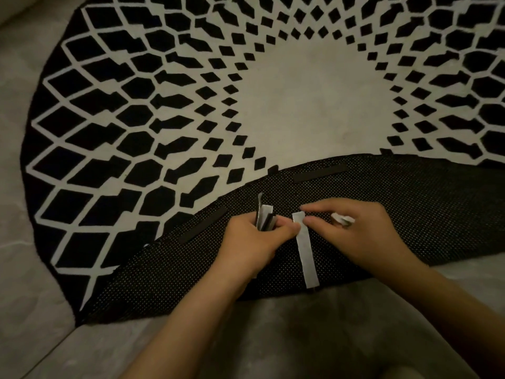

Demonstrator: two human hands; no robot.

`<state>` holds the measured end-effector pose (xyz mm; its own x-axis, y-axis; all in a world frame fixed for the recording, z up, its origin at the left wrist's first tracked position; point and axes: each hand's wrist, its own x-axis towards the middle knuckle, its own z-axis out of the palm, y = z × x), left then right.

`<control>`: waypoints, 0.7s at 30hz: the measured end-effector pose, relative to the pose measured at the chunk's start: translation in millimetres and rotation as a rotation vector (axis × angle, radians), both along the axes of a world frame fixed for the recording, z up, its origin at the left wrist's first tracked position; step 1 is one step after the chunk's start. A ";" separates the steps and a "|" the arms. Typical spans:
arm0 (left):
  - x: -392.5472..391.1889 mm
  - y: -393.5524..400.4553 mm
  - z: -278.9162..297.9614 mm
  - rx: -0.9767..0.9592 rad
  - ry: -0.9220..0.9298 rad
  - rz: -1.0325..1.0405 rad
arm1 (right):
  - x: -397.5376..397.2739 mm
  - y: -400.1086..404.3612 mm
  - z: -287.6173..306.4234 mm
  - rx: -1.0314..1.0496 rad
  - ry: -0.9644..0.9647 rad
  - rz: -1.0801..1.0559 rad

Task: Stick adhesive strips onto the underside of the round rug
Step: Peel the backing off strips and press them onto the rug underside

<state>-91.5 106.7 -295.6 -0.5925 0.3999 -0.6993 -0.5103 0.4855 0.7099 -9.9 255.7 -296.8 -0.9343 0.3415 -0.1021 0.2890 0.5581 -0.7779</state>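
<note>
A white-backed adhesive strip (306, 248) lies lengthwise on the dark, white-dotted underside (410, 214) of the round black-and-cream patterned rug (136, 119), whose near edge is folded back over the patterned face so that the backing faces up. The strip runs from near the fold's middle toward the rug's near edge, its lower end reaching that edge. The left hand (254, 242) touches the strip's upper end with its thumb tip while its curled fingers grip a small bundle of spare strips (264, 218), white and dark, standing upright from the fist. The right hand (352, 231) pinches the same upper end from the other side with thumb and forefinger; its remaining fingers are curled round crumpled white backing paper (343, 219), which shows just beyond the knuckles. Two dark strips are already fixed to the underside: one dark strip (203, 225) lies obliquely to the left of the left hand, close to the folded rim, and a second dark strip (319, 173) lies farther up, just beside the fold's far rim. The rug's patterned face, a cream centre ringed by black diamond shapes that enlarge toward the black border, fills the upper part of the view. The rug rests on a pale grey stone-look floor (273, 337), visible along the left edge and across the near foreground, where both bare forearms enter.
</note>
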 end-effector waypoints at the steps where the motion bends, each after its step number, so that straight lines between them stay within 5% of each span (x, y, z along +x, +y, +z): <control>1: 0.2 0.1 -0.4 0.004 0.041 -0.022 | 1.4 0.4 -1.1 0.056 0.018 0.041; 10: 0.5 1.3 -2.4 0.031 0.088 -0.027 | 2.5 -0.5 -4.1 0.343 0.163 0.156; 21: 1.1 -1.8 -1.9 0.025 0.177 -0.076 | 1.9 -1.4 -11.2 0.218 0.150 0.118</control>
